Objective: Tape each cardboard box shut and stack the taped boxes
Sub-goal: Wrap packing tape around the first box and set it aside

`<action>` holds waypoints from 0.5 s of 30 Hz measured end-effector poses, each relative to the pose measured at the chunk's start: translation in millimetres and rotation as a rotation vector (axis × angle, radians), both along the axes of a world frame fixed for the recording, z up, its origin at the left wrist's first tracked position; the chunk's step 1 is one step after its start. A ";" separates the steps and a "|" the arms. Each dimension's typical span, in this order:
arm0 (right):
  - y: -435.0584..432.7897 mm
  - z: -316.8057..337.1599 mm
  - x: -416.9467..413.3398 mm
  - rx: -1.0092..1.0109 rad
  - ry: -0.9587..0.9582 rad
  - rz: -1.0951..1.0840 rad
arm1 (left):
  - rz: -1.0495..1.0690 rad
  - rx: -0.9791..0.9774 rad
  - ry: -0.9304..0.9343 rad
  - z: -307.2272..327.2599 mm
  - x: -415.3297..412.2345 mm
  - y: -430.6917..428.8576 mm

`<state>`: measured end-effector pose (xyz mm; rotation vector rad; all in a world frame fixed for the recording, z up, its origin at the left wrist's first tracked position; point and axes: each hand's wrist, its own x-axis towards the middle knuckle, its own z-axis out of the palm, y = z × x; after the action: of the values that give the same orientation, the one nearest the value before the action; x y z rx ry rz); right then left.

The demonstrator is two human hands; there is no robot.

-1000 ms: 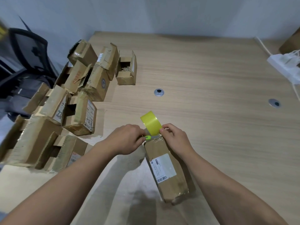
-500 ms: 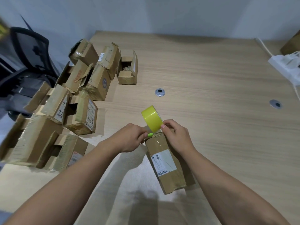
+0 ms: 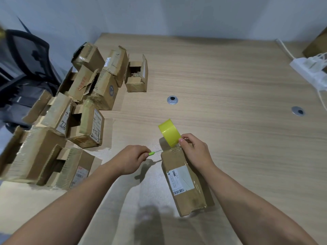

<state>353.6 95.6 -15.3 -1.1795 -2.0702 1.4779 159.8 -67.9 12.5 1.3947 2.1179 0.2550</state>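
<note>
Cutting the strip free looks like the step in hand, judging from the layout. The right hand [image 3: 194, 152] is gripping the yellow tape roll [image 3: 169, 132], its fingers [image 3: 183, 139] curled onto the roll's near rim. The roll is standing on edge just beyond those fingers, at the far end of the box [image 3: 183, 181], and a short run of tape seems to be bridging roll and box right under the fingertips. The left hand [image 3: 131, 159] is pinching a green-handled tool [image 3: 151, 153]. Its fingers [image 3: 142, 154] are pressed together on the handle, and the thin blade is pointing right, its tip just short of the box's far-left corner. The box is lying flat on the tabletop [image 3: 230, 85], below the right wrist, label up.

Next move, as I am reading it: drawing the blade across the strip while the right hand is holding tension, then smoothing the cut end down. Blade and right fingertips are sitting close together, so I am flagging a nick risk.

Around: a pile of boxes [image 3: 85, 106] is crowding the tabletop well left of the left fingers, several with flaps gaping, so plenty is waiting for tape. I am seeing no tidy stack. Well beyond the fingers a metal grommet [image 3: 172, 100] is showing, and far to the right a white power strip [image 3: 309, 69]. Neither is blocking the cut. An office chair [image 3: 26, 55] is sitting past the pile.
</note>
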 end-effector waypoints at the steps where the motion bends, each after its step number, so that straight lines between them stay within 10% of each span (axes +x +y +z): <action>1: -0.3 -0.6 0.1 -0.010 0.002 -0.001 | 0.051 -0.011 0.003 -8.7 1.8 -3.9; 11: -4.4 6.1 -9.9 -0.087 0.060 0.055 | 0.343 -0.325 0.180 -70.9 28.9 -20.8; 15: -3.3 10.0 -11.6 -0.073 0.076 0.084 | 0.618 0.039 0.004 -44.4 24.7 -5.3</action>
<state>342.0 92.3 -5.3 -1.0573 -2.0534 1.6240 184.5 -73.1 -32.0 0.7200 2.5073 0.5320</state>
